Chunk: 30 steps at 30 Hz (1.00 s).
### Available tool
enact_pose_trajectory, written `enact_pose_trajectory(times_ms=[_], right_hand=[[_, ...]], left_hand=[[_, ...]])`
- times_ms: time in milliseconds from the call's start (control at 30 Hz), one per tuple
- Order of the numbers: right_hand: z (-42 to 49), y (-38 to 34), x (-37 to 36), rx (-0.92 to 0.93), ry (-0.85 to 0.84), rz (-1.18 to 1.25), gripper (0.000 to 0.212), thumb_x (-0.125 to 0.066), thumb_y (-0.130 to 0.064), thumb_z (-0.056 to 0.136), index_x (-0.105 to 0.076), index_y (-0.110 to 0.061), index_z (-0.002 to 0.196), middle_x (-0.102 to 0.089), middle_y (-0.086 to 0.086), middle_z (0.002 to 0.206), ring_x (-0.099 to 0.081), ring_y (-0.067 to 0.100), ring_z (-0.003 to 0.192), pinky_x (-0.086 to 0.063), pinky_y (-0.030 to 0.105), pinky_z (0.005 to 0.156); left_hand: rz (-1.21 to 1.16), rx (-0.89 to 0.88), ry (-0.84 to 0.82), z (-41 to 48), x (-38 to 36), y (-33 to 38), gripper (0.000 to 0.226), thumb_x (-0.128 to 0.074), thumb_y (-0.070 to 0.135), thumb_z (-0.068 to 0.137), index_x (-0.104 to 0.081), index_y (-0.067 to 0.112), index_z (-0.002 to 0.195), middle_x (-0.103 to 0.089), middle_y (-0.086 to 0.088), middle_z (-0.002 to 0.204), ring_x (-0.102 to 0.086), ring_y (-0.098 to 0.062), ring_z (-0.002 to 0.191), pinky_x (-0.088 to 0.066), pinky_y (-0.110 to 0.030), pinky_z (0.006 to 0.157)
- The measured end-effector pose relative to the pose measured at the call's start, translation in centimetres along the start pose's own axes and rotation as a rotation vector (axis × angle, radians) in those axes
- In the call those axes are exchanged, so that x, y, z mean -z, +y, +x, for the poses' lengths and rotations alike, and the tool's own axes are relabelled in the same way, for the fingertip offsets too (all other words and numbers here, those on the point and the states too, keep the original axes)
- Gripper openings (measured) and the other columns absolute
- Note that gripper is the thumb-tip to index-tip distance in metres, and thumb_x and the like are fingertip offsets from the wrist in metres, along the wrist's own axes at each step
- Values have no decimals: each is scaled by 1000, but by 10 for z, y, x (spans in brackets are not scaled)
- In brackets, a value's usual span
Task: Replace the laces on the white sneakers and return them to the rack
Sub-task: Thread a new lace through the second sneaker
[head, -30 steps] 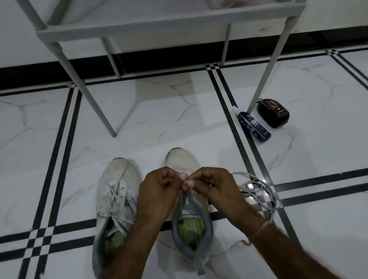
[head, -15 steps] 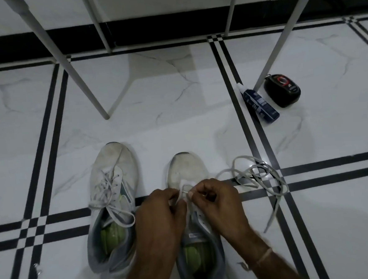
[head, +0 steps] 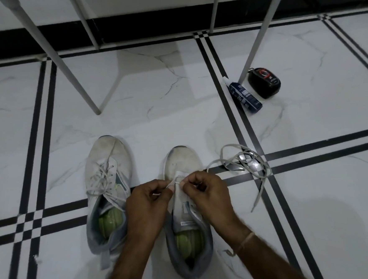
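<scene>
Two white sneakers with green insoles stand on the floor, toes pointing away. The left sneaker (head: 106,166) is laced, its laces loose. Over the lower eyelets of the right sneaker (head: 181,159), my left hand (head: 147,204) and my right hand (head: 206,194) each pinch a thin white lace (head: 175,180). A loose white lace (head: 243,163) lies coiled on the floor just right of that shoe.
The white rack's legs (head: 64,60) rise from the floor beyond the shoes, another leg (head: 256,36) at the right. A blue tube (head: 244,97) and a black round tin (head: 264,82) lie beside the right leg. The floor is white marble tile with black stripes.
The view tilted down, so the rack shelf left the frame. My hands stay together over the right sneaker, working the lace at its lower eyelets.
</scene>
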State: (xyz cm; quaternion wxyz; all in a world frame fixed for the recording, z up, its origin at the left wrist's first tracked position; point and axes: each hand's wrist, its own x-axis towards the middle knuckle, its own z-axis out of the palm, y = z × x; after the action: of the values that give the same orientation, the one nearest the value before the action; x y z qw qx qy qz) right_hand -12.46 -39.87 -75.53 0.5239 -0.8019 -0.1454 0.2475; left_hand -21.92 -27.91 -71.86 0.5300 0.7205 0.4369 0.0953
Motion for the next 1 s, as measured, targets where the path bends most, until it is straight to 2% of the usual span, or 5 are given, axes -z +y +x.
enact_pose_trajectory(times_ms=[267,500,633,733,1000], right_hand=[[-5,-2,-10,-12,83,26,6,-77,-32,87,-78,-27,87,-75,-15,88,-71,5,86,-58,41,83],[-9,0,-13,-17,118,7,7,-77,-24,89,-78,-29,94,-74,-19,92,-70,1,91,-58,33,86],[-7,-4,-8,-35,118,-3,7,-79,-22,87,-75,-28,87,-74,-20,85,-69,0,85,-56,25,78],[-7,-4,-7,-30,107,-1,7,-79,-22,86,-75,-29,87,-73,-22,86,-68,-1,86,-55,23,79],[-4,-5,-5,-42,89,-90,5,-79,-32,85,-75,-32,88,-73,-24,87,-67,-3,85,-54,22,77]], left_hand=[[69,-106,-26,-4,-2,-2,11,-69,29,94,-77,28,87,-75,18,78,-70,1,76,-54,-24,72],[-320,159,43,4,-17,0,3,-74,17,90,-76,20,90,-74,3,77,-69,-12,73,-54,-31,70],[-322,160,16,8,-20,0,5,-78,16,87,-75,12,85,-76,-4,77,-72,-16,73,-61,-42,77],[-265,95,11,12,-20,-6,7,-77,15,88,-74,14,81,-76,-6,76,-71,-23,73,-60,-51,79],[45,-236,47,14,-18,-13,11,-72,20,91,-70,30,85,-72,13,83,-68,-4,79,-58,-35,76]])
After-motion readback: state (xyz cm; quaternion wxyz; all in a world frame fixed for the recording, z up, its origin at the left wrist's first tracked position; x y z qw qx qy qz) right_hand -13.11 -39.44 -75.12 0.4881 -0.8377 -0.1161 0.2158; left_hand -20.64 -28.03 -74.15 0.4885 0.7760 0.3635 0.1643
